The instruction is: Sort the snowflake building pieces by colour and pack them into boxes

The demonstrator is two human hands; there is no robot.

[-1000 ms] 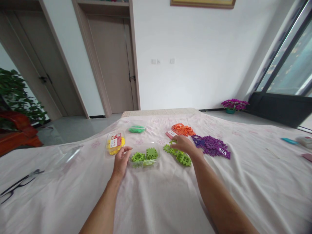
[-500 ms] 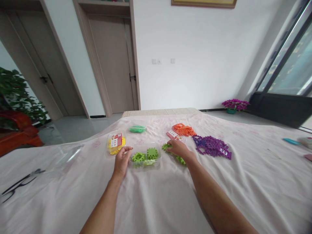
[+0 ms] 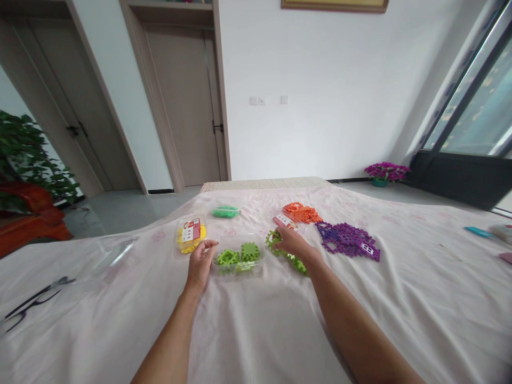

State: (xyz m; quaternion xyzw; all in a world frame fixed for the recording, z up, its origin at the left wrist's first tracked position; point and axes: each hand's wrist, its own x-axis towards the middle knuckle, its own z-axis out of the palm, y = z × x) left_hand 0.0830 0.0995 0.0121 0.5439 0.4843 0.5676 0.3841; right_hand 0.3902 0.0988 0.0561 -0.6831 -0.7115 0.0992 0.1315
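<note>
The person's left hand (image 3: 199,262) rested palm down on the cloth, fingers loosely curled, thumb and forefinger closed on the left rim of a clear tray (image 3: 258,260). The tray sat just in front of the person, between the two hands, and held several bright green interlocking pieces.

The right hand (image 3: 294,242) lay just beside the tray's right end, fingers bent and pinched around a green piece (image 3: 273,237) raised a little off the cloth. How firmly it was held could not be told. More loose green pieces (image 3: 299,263) lay on the cloth under and beside the right wrist.

Beyond the left hand stood a small clear tub of yellow pieces (image 3: 189,234) with a red and white label on top. Farther back lay a small green heap (image 3: 225,212). Beyond the right hand lay a red and white card (image 3: 285,221), touching an orange heap (image 3: 303,214). A spread of purple pieces (image 3: 347,239) lay to the right of the right hand, near but apart from it.

Everything rested on a pale pink cloth (image 3: 248,330). At the far left edge were an empty clear container (image 3: 110,252) and a pair of dark glasses (image 3: 32,305). At the far right lay a teal object (image 3: 476,232).
</note>
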